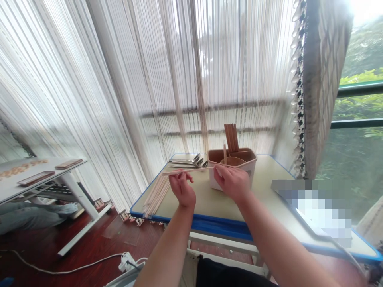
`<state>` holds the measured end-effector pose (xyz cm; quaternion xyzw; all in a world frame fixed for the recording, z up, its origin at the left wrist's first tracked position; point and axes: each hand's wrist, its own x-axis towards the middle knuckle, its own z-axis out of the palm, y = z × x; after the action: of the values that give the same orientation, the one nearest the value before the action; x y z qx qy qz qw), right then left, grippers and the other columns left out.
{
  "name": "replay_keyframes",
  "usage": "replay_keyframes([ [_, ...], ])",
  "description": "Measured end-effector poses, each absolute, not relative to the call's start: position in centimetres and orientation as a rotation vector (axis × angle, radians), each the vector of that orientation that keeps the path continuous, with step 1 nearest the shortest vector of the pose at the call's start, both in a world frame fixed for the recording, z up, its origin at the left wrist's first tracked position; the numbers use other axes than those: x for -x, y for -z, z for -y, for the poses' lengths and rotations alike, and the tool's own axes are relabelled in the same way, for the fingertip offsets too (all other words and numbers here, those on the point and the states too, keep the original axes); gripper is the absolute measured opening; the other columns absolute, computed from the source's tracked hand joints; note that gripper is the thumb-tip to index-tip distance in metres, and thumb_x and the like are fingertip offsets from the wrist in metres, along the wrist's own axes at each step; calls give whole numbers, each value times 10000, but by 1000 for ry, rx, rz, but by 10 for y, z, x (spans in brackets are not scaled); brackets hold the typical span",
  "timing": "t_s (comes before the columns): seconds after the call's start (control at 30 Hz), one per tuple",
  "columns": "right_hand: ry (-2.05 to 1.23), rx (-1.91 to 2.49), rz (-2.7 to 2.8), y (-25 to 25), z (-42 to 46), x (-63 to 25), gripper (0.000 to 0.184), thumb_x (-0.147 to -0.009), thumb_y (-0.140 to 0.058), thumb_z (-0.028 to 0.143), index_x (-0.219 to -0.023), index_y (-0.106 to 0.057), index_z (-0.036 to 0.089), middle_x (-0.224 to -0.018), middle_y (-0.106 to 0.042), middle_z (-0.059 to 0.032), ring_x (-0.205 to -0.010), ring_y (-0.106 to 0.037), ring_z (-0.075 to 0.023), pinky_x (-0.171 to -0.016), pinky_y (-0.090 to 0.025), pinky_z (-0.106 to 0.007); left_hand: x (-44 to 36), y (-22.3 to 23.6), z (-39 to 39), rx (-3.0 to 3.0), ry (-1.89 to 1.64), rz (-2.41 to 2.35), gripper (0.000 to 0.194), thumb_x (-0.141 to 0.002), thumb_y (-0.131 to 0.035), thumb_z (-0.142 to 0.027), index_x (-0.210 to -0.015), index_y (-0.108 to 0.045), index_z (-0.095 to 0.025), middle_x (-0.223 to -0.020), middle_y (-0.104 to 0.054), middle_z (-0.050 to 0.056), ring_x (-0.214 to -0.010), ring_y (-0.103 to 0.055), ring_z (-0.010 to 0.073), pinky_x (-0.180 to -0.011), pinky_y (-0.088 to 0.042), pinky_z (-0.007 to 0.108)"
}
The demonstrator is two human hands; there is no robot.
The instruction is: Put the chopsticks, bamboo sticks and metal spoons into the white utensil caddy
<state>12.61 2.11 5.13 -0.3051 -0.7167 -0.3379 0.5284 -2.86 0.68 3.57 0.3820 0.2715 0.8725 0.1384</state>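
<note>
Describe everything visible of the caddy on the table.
The caddy is an open-topped box, pale outside and brown inside, plastic by its look, with a divided interior. It stands upright on the table. A bundle of dark brown sticks rises from the back, tilted slightly; one pale stick stands further forward. The right hand hides part of its front wall; whether they touch, I can't tell.

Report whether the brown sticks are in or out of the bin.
In: the brown sticks rise from the bin, lower ends hidden.
</note>
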Motion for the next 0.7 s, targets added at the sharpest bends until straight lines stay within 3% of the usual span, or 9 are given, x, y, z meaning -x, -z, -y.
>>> replay_keyframes([
  [0.2,783,853,1551,-61,-16,-136,195,-813,-606,247,-1001,-654,233,-818,-672,-29,-801,-532,-174,-778,-379,-305,3,-46,0,-1282,-2571,-639,82,-859,-464,-237,-891,-398,-201,-844,-525,-1,-501,-479,55,-428,-389,193],
  [0.4,687,1063,1397,-64,-18,-144,182,-838,-566,297,-973,-663,222,-948,-638,-68,-937,-499,-219,-833,-359,-354,-27,-74,-3,-1470,-2576,-581,64,-854,-471,-225,-865,-417,-193,-856,-495,13,-588,-477,72,-519,-398,216],
  [0.57,572,1122,1521,-62,-20,-142,173,-849,-536,323,-829,-668,212,-855,-655,-51,-981,-472,-235,-891,-316,-382,-35,-93,-28,-1402,-2625,-759,44,-826,-453,-201,-834,-410,-194,-829,-514,8,-682,-492,101,-668,-417,254],
  [0.7,508,1140,1563,-58,-20,-141,192,-846,-527,321,-761,-668,221,-793,-662,-33,-991,-460,-237,-924,-282,-407,-35,-98,-49,-1390,-2562,-1077,66,-779,-507,-208,-779,-443,-190,-722,-474,-29,-658,-479,104,-656,-400,246],
])
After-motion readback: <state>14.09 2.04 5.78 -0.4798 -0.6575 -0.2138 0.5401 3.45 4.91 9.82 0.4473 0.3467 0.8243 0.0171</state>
